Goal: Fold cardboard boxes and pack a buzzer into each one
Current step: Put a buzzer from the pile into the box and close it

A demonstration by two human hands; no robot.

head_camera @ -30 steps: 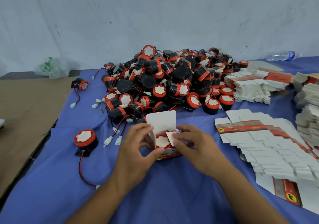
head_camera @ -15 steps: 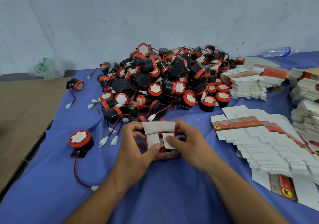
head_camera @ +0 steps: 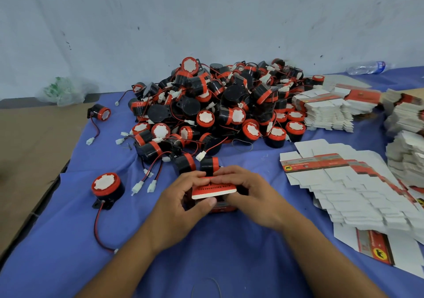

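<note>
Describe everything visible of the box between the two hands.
The box is small, thin cardboard, red outside with a line of dark lettering on its top flap and white at the cut edge. The flap is folded down over the opening; whether it is tucked in cannot be told. A strip of printed front wall shows below. It sits low over the blue cloth, near the buzzer pile. The left hand and right hand grip its sides, fingers curled over the top.

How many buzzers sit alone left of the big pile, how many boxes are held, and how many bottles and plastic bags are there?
Lone buzzers: 2
Held box: 1
Bottle: 1
Plastic bag: 1
Total: 5
</note>
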